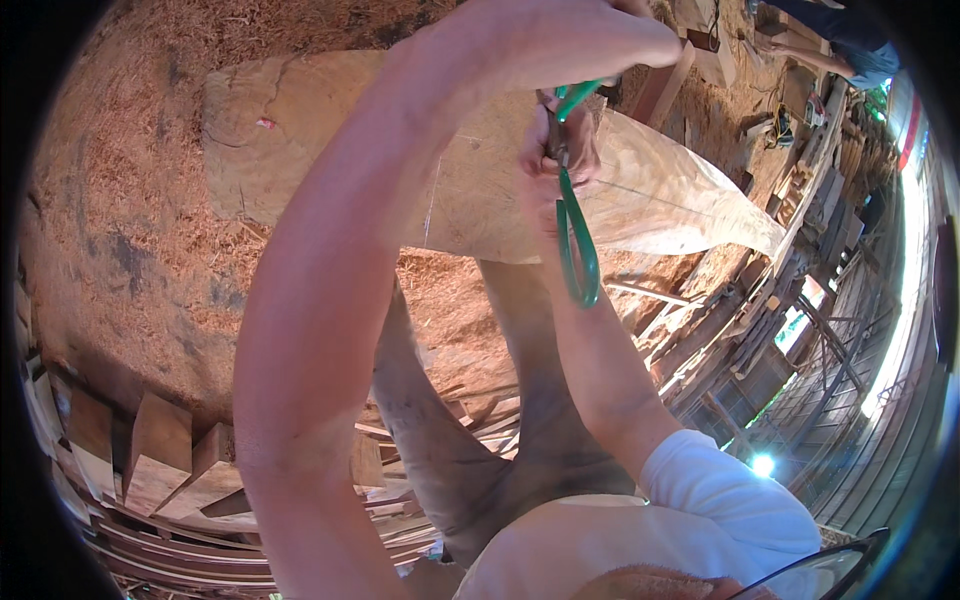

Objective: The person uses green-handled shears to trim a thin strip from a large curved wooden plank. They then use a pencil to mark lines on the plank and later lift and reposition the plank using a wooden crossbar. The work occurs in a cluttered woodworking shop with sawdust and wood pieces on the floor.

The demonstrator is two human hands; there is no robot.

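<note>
My right hand (583, 150) is closed around the metal part of a tool with green handles or a green loop (577, 250); its exact kind is unclear. The green loop hangs down over my right wrist. Another green piece runs up from the metal toward my left hand (625, 45), which is curled above it. The left fingers are partly cut off by the top edge, and their hold is hidden. Under both hands lies a broad wooden slab (320, 160), narrowing to a point at the right, with thin lines drawn across it.
Wood shavings (130, 200) cover the ground. A small red-and-white scrap (265, 123) rests on the slab. Cut wooden blocks (160, 450) stand at lower left, and stacked boards (790, 260) line the right. Another person (860, 55) is at the upper right.
</note>
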